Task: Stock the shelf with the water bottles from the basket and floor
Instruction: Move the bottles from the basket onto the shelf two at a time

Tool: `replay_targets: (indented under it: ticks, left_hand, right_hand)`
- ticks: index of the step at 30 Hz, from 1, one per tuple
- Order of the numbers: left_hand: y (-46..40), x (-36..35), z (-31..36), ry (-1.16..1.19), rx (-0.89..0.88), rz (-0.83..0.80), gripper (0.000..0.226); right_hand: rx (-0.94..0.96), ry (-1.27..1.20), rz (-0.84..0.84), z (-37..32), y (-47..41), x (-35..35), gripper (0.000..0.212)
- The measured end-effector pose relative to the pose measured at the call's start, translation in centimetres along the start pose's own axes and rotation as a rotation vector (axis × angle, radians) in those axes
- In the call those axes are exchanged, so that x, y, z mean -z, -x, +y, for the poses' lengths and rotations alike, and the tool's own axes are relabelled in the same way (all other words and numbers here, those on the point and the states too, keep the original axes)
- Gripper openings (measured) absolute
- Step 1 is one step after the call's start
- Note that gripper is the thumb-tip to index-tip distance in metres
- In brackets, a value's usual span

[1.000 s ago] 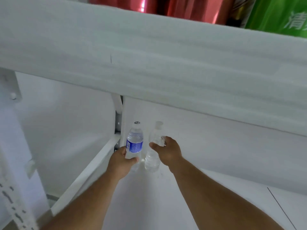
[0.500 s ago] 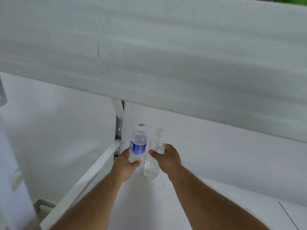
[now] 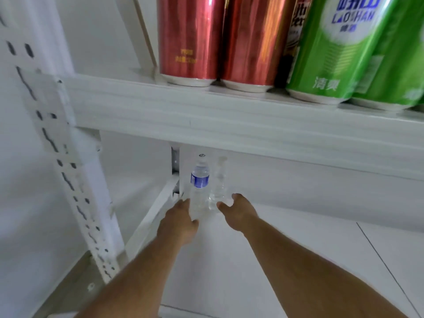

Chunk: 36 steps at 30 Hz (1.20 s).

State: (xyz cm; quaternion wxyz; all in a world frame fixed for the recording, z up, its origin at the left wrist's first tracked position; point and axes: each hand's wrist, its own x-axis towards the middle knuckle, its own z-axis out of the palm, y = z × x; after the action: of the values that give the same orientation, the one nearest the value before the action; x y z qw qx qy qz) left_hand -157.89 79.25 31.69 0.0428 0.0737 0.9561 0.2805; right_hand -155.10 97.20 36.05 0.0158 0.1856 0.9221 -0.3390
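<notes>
Two bottles upright at the back corner of the lower shelf, a hand at each.

Working out from the labelled bottle: it stands with its long axis vertical, just ahead of the left hand, whose loosely spread fingers touch its lower left side without closing round it. Just to its right stands the clear bottle, also vertical. The right hand sits close in front of that one, fingers relaxed and gripping nothing. Both forearms reach straight in under the upper shelf. Looks like both bottles are set down, ready for release.
</notes>
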Motion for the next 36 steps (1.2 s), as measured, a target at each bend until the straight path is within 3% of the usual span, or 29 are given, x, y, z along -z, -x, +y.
replay_targets:
  ticks: [5,9,18,25,28,36]
  left_hand:
    - [6.5,3.3,0.6,-0.316,-0.087,-0.167,0.074]
    - [10.5,4.4,1.1,-0.375,-0.134,-0.179,0.073]
    - [20.4,3.2,1.4,-0.301,-0.070,-0.248,0.074]
    - [30.1,-2.1,0.5,-0.261,-0.071,-0.290,0.057]
    - [33.4,-5.2,-0.8,-0.276,-0.013,-0.362,0.064]
    - [38.2,-12.7,-6.6,-0.247,0.114,-0.570,0.071]
  right_hand:
    - [0.164,0.448,-0.075,1.0,8.0,-0.3,0.081]
    - [0.210,0.554,-0.095,2.0,12.7,-0.6,0.083]
    - [0.248,0.535,-0.157,5.8,21.9,-1.5,0.082]
    - [0.266,0.446,-0.227,12.6,30.1,-3.7,0.074]
    - [0.272,0.413,-0.231,15.7,32.9,-5.3,0.071]
    - [0.019,0.306,-0.414,22.9,37.1,-10.9,0.075]
